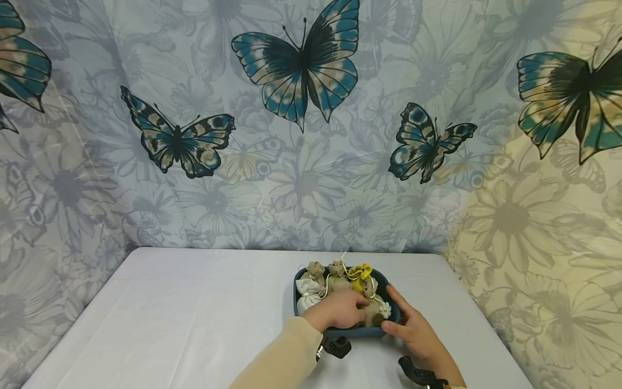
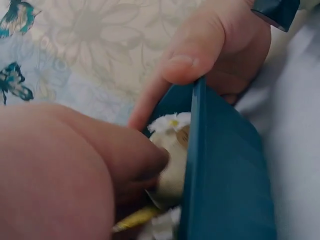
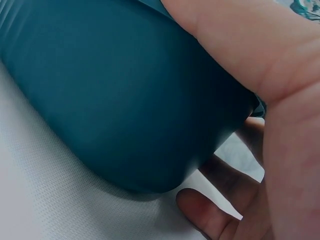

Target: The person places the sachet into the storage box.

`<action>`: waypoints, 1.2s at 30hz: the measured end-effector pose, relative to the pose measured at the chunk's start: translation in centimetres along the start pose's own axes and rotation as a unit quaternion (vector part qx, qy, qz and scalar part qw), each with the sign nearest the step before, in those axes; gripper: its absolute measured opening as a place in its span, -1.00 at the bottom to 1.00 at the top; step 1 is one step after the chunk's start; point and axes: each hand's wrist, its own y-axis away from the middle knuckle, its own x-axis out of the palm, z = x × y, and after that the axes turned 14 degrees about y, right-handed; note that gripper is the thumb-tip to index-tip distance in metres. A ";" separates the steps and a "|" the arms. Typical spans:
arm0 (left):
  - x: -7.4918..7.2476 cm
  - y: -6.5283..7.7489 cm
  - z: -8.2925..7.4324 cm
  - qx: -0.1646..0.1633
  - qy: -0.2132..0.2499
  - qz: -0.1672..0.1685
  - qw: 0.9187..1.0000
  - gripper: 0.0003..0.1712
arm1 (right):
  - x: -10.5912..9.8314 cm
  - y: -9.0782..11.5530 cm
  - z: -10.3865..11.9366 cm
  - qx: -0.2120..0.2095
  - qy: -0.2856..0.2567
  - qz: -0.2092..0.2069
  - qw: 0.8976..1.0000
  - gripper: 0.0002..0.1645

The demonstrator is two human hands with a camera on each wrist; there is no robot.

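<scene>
A dark blue oval basket (image 1: 359,333) stands on the table, filled with small drawstring sachets. My left hand (image 1: 341,309) reaches down inside it with bent fingers. Right at those fingers is a beige sachet with a white daisy (image 1: 385,309) and a small round brown tag (image 2: 183,136). What lies under the left palm is hidden, and I cannot tell whether the fingers pinch anything. My right hand (image 1: 414,330) holds the basket's right end, thumb on the near rim and fingers around the outside (image 3: 220,180).
A white sachet (image 1: 309,297) sits at the basket's left, beige ones (image 1: 337,268) along the back, and a yellow one (image 1: 360,273) at the back right. A white cloth covers the table (image 1: 194,308). Behind it hangs a butterfly-print curtain (image 1: 306,189).
</scene>
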 end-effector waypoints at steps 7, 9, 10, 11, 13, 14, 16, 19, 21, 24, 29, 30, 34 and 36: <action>0.2 0.6 -0.6 -0.036 -0.018 -0.015 0.999 -0.60 | -0.1 -0.1 -0.3 -0.009 0.007 -0.003 1.000 -0.02; 0.2 1.0 -0.6 -0.025 -0.001 -0.029 0.999 -0.59 | -0.3 0.0 -0.4 -0.015 0.007 -0.002 1.000 -0.02; 0.1 1.4 -0.5 -0.014 0.009 -0.040 0.999 -0.59 | -0.4 0.1 -0.4 -0.016 0.007 -0.002 1.000 -0.02; -0.1 1.8 -0.4 -0.003 0.025 -0.049 0.998 -0.58 | -0.4 0.1 -0.4 -0.017 0.004 -0.003 1.000 -0.02; -0.9 3.0 -0.2 0.018 0.060 -0.066 0.996 -0.57 | -0.5 0.2 -0.3 -0.017 -0.005 -0.004 1.000 -0.02; -1.3 3.8 -0.1 0.026 0.077 -0.071 0.994 -0.57 | -0.5 0.2 -0.3 -0.017 -0.010 -0.004 1.000 -0.02; -2.5 5.5 0.5 0.037 0.103 -0.084 0.990 -0.55 | -0.3 0.1 -0.2 -0.018 -0.015 -0.002 1.000 -0.03; -4.1 8.2 1.8 0.028 0.103 -0.117 0.987 -0.54 | -0.2 0.2 0.0 -0.019 -0.005 0.003 1.000 -0.03; -4.9 9.9 3.0 0.015 0.084 -0.149 0.985 -0.55 | -0.3 0.3 0.1 -0.017 0.015 -0.002 1.000 -0.03; -5.9 12.3 4.9 -0.022 0.057 -0.199 0.978 -0.58 | -0.2 0.4 0.1 -0.011 0.030 -0.008 0.999 -0.02; -6.7 15.2 7.0 -0.093 0.051 -0.245 0.964 -0.59 | -0.2 0.4 0.1 -0.012 0.033 -0.006 0.999 -0.01; -6.8 15.7 7.3 -0.102 0.049 -0.248 0.962 -0.60 | -0.2 0.3 0.0 -0.013 0.034 -0.005 0.999 -0.01; -7.1 16.8 8.0 -0.126 0.034 -0.251 0.959 -0.60 | 0.0 0.1 0.0 -0.018 0.027 -0.010 0.999 0.00; -7.2 17.2 8.2 -0.130 0.025 -0.252 0.959 -0.60 | 0.2 0.0 0.1 -0.024 0.023 -0.013 0.999 0.01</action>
